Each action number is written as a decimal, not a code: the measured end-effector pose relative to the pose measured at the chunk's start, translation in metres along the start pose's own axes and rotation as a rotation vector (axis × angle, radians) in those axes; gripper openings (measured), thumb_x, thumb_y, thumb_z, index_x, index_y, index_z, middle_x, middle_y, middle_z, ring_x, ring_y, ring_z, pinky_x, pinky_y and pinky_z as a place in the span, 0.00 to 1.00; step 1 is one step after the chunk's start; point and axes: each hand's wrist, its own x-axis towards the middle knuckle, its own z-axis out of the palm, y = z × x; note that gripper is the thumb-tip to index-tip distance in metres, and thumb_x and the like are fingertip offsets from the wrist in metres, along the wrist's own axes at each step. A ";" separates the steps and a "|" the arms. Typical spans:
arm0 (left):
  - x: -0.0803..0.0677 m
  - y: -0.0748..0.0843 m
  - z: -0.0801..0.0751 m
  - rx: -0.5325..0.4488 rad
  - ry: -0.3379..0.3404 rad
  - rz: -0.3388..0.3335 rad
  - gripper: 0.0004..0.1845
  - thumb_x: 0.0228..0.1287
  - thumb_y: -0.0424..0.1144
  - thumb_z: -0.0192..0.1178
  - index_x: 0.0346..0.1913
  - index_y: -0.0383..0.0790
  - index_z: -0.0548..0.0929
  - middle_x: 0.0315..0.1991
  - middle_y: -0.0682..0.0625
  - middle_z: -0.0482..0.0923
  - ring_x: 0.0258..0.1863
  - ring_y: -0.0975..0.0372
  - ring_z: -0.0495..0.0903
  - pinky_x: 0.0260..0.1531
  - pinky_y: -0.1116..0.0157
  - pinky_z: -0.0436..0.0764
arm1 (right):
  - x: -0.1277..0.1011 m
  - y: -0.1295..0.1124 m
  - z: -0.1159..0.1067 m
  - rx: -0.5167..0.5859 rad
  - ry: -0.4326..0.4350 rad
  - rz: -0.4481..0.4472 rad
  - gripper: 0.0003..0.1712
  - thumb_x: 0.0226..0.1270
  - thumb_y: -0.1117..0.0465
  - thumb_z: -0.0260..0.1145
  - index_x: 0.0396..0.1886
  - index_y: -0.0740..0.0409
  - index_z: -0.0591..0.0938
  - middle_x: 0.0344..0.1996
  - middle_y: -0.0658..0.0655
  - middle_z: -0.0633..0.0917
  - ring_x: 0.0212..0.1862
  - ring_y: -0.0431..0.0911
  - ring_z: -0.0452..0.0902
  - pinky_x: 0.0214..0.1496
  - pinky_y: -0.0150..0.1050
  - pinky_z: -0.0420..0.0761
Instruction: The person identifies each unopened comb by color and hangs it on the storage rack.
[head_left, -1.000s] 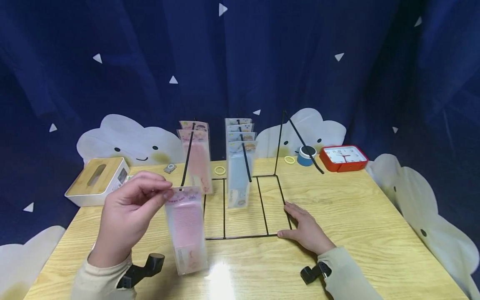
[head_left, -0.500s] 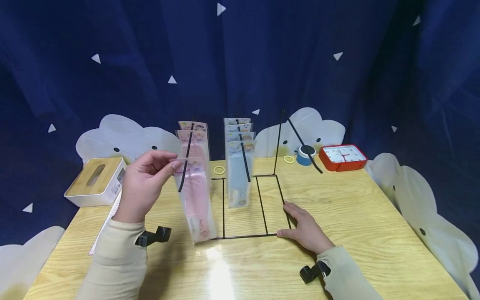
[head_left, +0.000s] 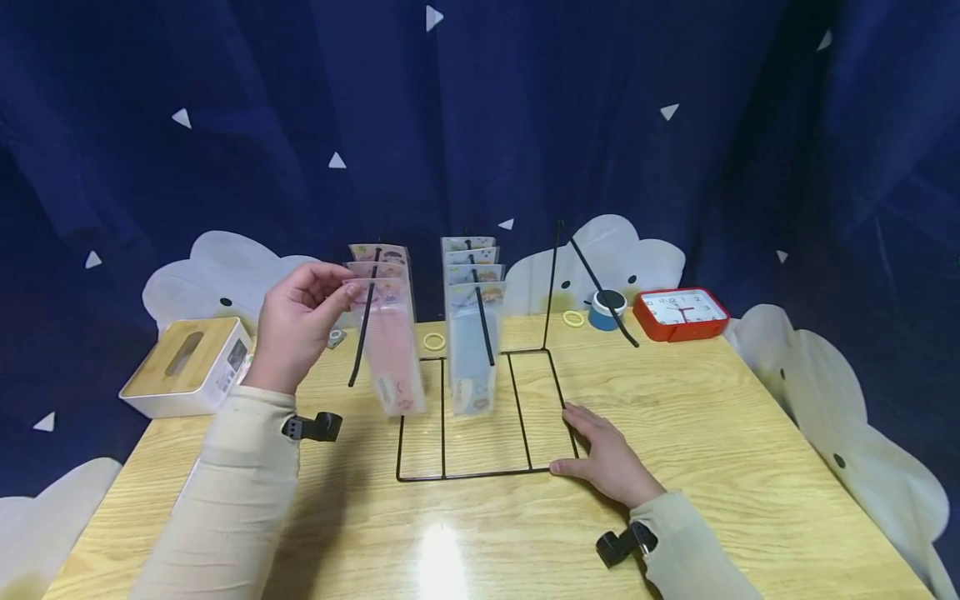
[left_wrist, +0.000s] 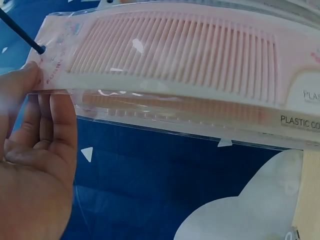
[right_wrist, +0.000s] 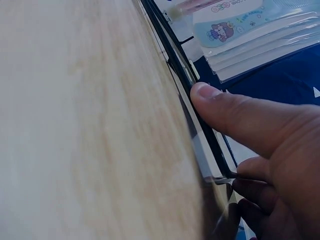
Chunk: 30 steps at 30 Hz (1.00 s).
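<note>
Left hand (head_left: 296, 327) pinching the top edge of a bagged pink comb (head_left: 390, 354), now raised from low over the table (head_left: 750, 467) to the left hook (head_left: 363, 333) of the wire rack (head_left: 480, 475) and threading its hole onto the tip; hanging nearly complete. Right hand (head_left: 611, 458) lying flat, fingers relaxed, pressing on the rack's base corner, steadying it
</note>
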 end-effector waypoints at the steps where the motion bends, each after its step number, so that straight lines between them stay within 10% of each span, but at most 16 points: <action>1: 0.000 0.000 0.000 -0.002 -0.001 0.000 0.10 0.68 0.38 0.66 0.47 0.37 0.83 0.36 0.55 0.84 0.35 0.64 0.82 0.37 0.72 0.81 | 0.000 0.000 0.000 -0.001 -0.001 0.001 0.56 0.53 0.42 0.78 0.75 0.62 0.66 0.76 0.61 0.63 0.76 0.64 0.53 0.71 0.65 0.57; 8: -0.004 -0.009 -0.006 -0.078 0.008 -0.002 0.10 0.71 0.39 0.62 0.47 0.36 0.83 0.38 0.56 0.83 0.37 0.64 0.81 0.39 0.72 0.79 | 0.000 0.000 -0.001 -0.002 0.000 0.011 0.55 0.53 0.42 0.78 0.75 0.62 0.66 0.76 0.61 0.63 0.76 0.63 0.53 0.72 0.65 0.57; 12: -0.009 -0.041 -0.023 -0.062 0.031 -0.068 0.18 0.79 0.42 0.50 0.50 0.27 0.79 0.42 0.54 0.82 0.41 0.65 0.79 0.44 0.71 0.78 | 0.000 -0.002 0.000 0.005 0.000 0.009 0.56 0.53 0.42 0.79 0.75 0.62 0.66 0.76 0.61 0.63 0.76 0.63 0.53 0.72 0.64 0.57; 16: -0.023 -0.093 -0.051 0.199 -0.003 -0.266 0.28 0.81 0.52 0.41 0.59 0.28 0.75 0.53 0.45 0.78 0.48 0.63 0.74 0.47 0.66 0.73 | 0.000 -0.003 0.000 0.003 0.002 0.010 0.55 0.53 0.42 0.79 0.75 0.62 0.66 0.76 0.61 0.63 0.76 0.63 0.53 0.72 0.64 0.57; 21: -0.045 -0.148 -0.084 0.434 -0.189 -0.528 0.33 0.81 0.54 0.38 0.70 0.25 0.63 0.69 0.26 0.61 0.66 0.36 0.64 0.62 0.42 0.66 | -0.001 -0.002 -0.001 0.005 0.013 -0.004 0.54 0.53 0.43 0.79 0.75 0.62 0.67 0.76 0.61 0.64 0.76 0.63 0.54 0.72 0.64 0.57; 30: -0.059 -0.175 -0.105 0.782 -0.419 -0.625 0.37 0.73 0.39 0.48 0.73 0.18 0.49 0.67 0.16 0.53 0.66 0.26 0.55 0.63 0.33 0.60 | 0.000 0.000 0.002 0.000 0.020 -0.018 0.54 0.53 0.43 0.79 0.74 0.63 0.67 0.75 0.61 0.65 0.75 0.63 0.56 0.72 0.63 0.58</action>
